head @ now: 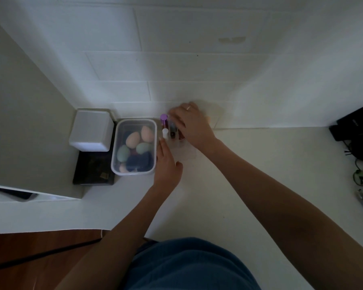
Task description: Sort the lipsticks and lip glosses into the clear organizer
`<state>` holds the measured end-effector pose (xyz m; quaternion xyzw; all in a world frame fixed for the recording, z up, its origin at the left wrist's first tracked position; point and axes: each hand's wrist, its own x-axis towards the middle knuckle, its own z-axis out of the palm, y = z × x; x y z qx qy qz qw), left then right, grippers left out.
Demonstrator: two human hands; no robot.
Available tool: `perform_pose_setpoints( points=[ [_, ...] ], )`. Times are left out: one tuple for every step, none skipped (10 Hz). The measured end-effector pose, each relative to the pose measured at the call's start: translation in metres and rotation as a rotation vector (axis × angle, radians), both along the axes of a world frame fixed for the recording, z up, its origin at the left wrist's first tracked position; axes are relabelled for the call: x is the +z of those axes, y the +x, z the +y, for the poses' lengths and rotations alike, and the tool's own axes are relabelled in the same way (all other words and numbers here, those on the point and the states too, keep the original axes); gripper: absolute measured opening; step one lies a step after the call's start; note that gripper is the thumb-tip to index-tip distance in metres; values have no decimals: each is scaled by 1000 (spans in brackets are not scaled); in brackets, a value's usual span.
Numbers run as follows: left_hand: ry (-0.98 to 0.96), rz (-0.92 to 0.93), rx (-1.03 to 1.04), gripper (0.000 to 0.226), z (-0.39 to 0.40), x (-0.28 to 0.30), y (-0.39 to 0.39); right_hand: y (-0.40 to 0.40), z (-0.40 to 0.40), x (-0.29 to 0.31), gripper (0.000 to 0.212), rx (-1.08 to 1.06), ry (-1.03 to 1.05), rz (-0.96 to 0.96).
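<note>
The clear organizer (184,152) stands on the white counter near the back wall, hard to make out. Upright in its far part are a purple-capped tube (164,118), a white-capped tube (165,132) and a dark tube (173,130). My right hand (190,124) reaches over the organizer's far end, fingers curled down around the dark tube; the grip itself is partly hidden. My left hand (167,164) rests flat against the organizer's left side, fingers straight, holding nothing.
A clear lidded box (134,146) of coloured makeup sponges sits just left of the organizer. Further left are a white cube (91,130) on a dark tray (93,170). Black gear and cables (358,143) lie at the right edge.
</note>
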<state>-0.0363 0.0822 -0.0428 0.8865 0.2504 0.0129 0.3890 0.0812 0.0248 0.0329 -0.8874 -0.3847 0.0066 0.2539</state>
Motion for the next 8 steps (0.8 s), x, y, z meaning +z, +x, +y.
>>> perform_pose_setpoints(
  points=[
    [-1, 23, -19, 83, -1, -1, -1, 8, 16, 10, 35, 53, -56, 96],
    [-2, 45, -39, 83, -1, 0, -3, 12, 26, 15, 29, 83, -103, 133],
    [21, 55, -54, 83, 1, -2, -3, 11, 22, 12, 24, 104, -133, 136],
    [29, 81, -75, 85, 1, -1, -5, 9, 18, 5, 21, 80, -125, 181],
    [26, 93, -80, 87, 0, 2, -5, 8, 19, 2, 14, 35, -88, 205],
    [-37, 126, -76, 84, -1, 16, -6, 7, 20, 5, 20, 45, -106, 276],
    [-194, 66, -39, 72, 1, 42, -10, 4, 4, 19, 31, -103, 114, 369],
    [-344, -100, 115, 50, 22, 80, -17, 3, -39, 47, 28, -398, 570, 198]
  ],
)
